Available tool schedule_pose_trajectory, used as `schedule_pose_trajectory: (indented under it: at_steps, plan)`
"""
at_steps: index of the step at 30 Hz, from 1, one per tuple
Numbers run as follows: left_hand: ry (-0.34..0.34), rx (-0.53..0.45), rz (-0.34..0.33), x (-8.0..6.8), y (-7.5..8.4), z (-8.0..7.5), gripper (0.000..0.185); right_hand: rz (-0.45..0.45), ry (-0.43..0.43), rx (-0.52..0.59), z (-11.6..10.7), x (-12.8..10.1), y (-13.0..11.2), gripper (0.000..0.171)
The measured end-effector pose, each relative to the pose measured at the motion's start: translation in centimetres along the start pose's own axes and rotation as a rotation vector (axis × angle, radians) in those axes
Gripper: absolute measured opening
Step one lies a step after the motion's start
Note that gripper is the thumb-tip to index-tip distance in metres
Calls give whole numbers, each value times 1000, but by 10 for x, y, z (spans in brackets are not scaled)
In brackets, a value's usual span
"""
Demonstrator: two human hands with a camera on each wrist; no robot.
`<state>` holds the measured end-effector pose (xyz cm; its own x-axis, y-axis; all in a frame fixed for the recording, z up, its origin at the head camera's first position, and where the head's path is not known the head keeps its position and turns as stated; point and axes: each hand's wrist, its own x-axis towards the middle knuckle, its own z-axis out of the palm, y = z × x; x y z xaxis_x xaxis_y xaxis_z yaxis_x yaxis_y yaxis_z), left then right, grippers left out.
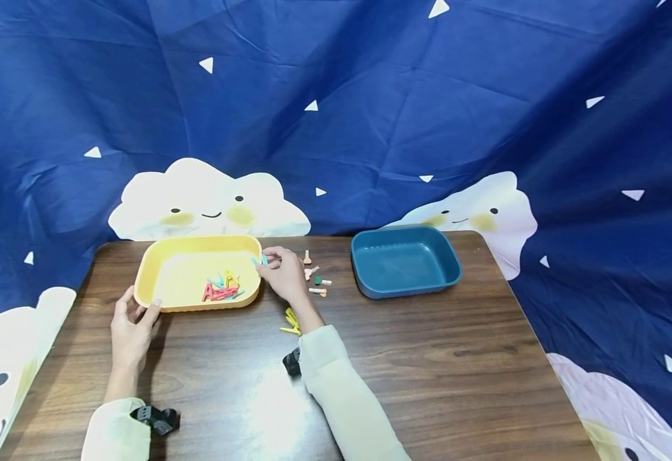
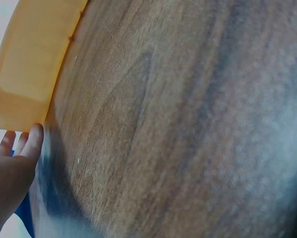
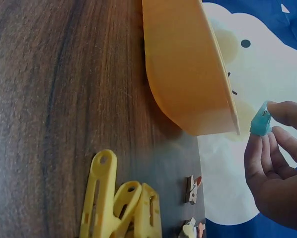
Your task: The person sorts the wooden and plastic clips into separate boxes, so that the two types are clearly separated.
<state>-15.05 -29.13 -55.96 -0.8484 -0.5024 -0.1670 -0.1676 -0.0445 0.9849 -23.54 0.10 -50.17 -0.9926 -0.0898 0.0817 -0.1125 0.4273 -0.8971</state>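
Two trays: yellow tray (image 1: pixel 198 246) at 10 o'clock on the table (image 1: pixel 428 358), blue tray (image 1: pixel 405 266) at 1 o'clock, well apart.
Right hand (image 1: pixel 283 274): pinches a teal clip (image 1: pixel 260 260) between thumb and fingertips, just over the yellow tray's right rim; same clip (image 3: pixel 260 121) seen from the right wrist, beside the tray's edge.
Left hand (image 1: pixel 130 330): at the yellow tray's 7 o'clock corner, thumb and fingers on either side of the rim, touching it; fingers fairly straight, not curled tight; fingertips (image 2: pixel 33 141) at the tray's corner (image 2: pixel 27 84) in the left wrist view.
Tray contents: heap of red, yellow and teal clips (image 1: pixel 223 288) at the 4 o'clock part of the yellow tray.
Loose clips: small clips (image 1: pixel 315 275) on the table between the two trays, at 3 o'clock of the right hand.
Yellow clips (image 1: pixel 292 321): on the table at 6 o'clock of the right hand, beside the wrist; large in the right wrist view (image 3: pixel 118 206).
Backdrop: blue cloth (image 1: pixel 370 96) with clouds behind the table.
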Motion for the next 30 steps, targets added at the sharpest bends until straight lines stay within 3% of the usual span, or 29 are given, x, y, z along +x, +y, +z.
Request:
schedule_pose_trajectory:
  at_steps: [14,21,30]
  plan:
    - [4,27,12,-1,1,0,72,3,-4,-62,6,2,-17,35]
    - [-4,37,6,-3,4,0,72,-24,-22,2,16,6,-21,33]
    - [-20,67,-3,-2,4,-1,72,24,-66,5,32,5,-21,32]
